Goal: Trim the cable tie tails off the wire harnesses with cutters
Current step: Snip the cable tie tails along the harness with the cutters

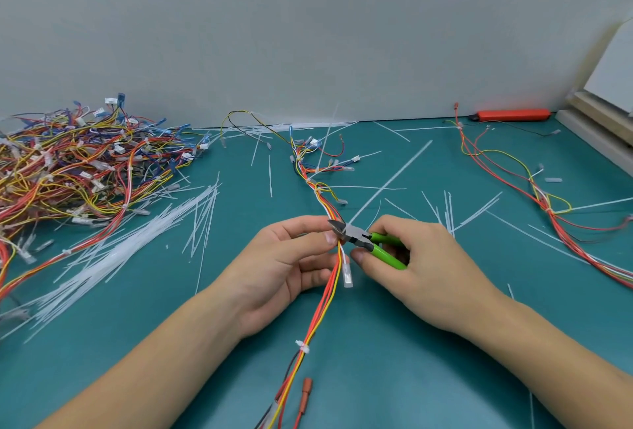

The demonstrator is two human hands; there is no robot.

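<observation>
A wire harness [320, 312] of red, orange, yellow and white wires runs from the near edge up the middle of the teal mat. My left hand [284, 264] pinches it between thumb and fingers. My right hand [414, 264] grips green-handled cutters [373, 243]; their steel jaws sit at the bundle right beside my left fingertips, where a long white cable tie tail [387, 185] slants up and to the right. Lower on the harness a tie [302, 347] shows only a short stub. A clear-sleeved terminal [346, 272] hangs under the cutters.
A big heap of tangled harnesses [85, 168] fills the left. Loose white tie tails [144, 243] lie scattered over the mat. Another harness [534, 188] sprawls at the right. An orange tool [512, 115] lies along the wall; stacked boards [603, 120] stand at far right.
</observation>
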